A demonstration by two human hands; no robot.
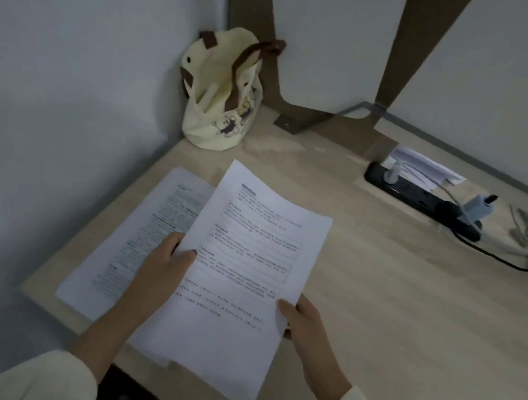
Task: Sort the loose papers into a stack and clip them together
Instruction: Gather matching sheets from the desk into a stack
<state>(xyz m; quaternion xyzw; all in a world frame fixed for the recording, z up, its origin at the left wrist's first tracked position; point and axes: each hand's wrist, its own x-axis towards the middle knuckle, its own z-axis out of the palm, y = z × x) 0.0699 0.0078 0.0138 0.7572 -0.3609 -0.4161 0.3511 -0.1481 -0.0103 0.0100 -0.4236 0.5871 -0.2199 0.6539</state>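
Both hands on a bunch of white printed paper sheets (240,264), held up over my light wood desk (391,319).

My left hand (162,263) pinches the left edge, thumb on top, and my right hand (303,320) grips the lower right edge. Cream sleeves on both arms. More white printed sheets (136,232) lie flat on the desk under and left of the ones I'm holding. Cream bear-print tote bag with brown handles (222,99) sits in the far corner, black power strip (419,198) off to the right.
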